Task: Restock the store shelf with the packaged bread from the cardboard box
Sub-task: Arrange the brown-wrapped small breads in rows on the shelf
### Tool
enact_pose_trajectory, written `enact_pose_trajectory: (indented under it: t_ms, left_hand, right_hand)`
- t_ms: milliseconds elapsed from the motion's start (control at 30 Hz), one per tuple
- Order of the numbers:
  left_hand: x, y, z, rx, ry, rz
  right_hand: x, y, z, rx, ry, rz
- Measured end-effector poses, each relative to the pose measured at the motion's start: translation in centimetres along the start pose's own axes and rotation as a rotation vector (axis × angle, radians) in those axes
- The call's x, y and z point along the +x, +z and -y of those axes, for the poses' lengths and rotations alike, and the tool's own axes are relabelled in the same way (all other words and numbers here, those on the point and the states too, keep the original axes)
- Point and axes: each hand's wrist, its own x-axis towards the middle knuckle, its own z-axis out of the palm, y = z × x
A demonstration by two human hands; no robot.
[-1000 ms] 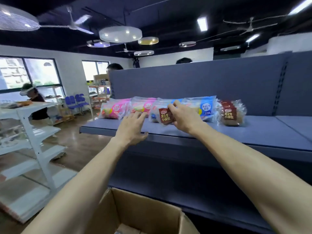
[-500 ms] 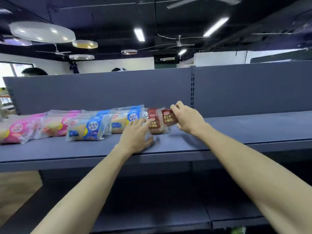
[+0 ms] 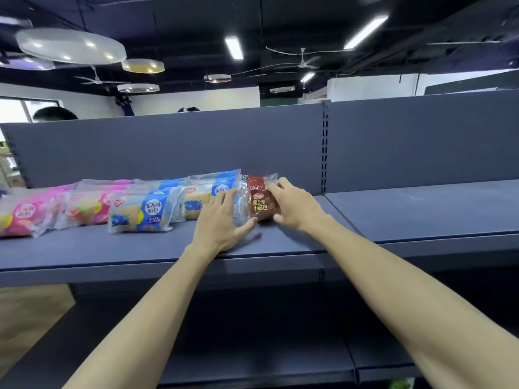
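From here I see the dark-red plastic-wrapped small bread pack (image 3: 262, 202) has travelled along the grey metal store shelf (image 3: 407, 217), now seated beside blue-wrapped blueberry bread packs (image 3: 196, 200), right hand (image 3: 297, 206) fingers curled gripping it, left hand (image 3: 222, 223) flat, steadying; placement nearly complete.

A shop — gondola shelf (image 3: 280, 248) (probably retail), packaged bread (image 3: 141, 213).

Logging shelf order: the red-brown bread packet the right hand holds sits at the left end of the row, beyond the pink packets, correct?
Not quite. In the head view the red-brown bread packet held by the right hand sits at the right end of the row, next to the blue packets; the pink packets are at the left end.
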Motion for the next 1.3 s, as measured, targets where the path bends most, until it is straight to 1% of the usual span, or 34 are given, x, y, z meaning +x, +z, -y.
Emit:
enact_pose_trajectory:
  t_ms: [267,467,567,767,900,1033,1133,1200,1300]
  left_hand:
    - [0.0,0.5,0.4,0.010,0.015,-0.029]
    - [0.1,0.7,0.6,0.009,0.007,-0.044]
    - [0.2,0.9,0.7,0.030,0.007,-0.031]
    - [0.2,1.1,0.7,0.088,0.022,-0.018]
    - [0.3,1.0,0.6,0.099,0.010,0.006]
    - [0.1,0.6,0.4,0.049,-0.001,0.004]
    - [0.0,0.3,0.0,0.038,0.027,-0.021]
    - [0.1,0.0,-0.2,0.062,0.062,-0.019]
    - [-0.1,-0.5,0.0,0.081,0.105,-0.023]
  right_hand:
    - [0.0,0.8,0.3,0.098,0.000,0.029]
    - [0.1,0.5,-0.5,0.210,-0.003,0.095]
    - [-0.1,0.4,-0.7,0.231,0.008,0.103]
    - [-0.1,0.9,-0.4,0.199,0.050,0.111]
    - [-0.2,0.5,0.0,0.117,0.031,0.097]
    - [-0.9,-0.2,0.7,-0.054,0.009,0.016]
    - [-1.1,-0.3,1.3,-0.069,-0.077,-0.047]
    - [-0.9,-0.1,1.9,0.011,-0.119,-0.003]
    - [-0.7,0.4,2.7,0.059,-0.116,0.081]
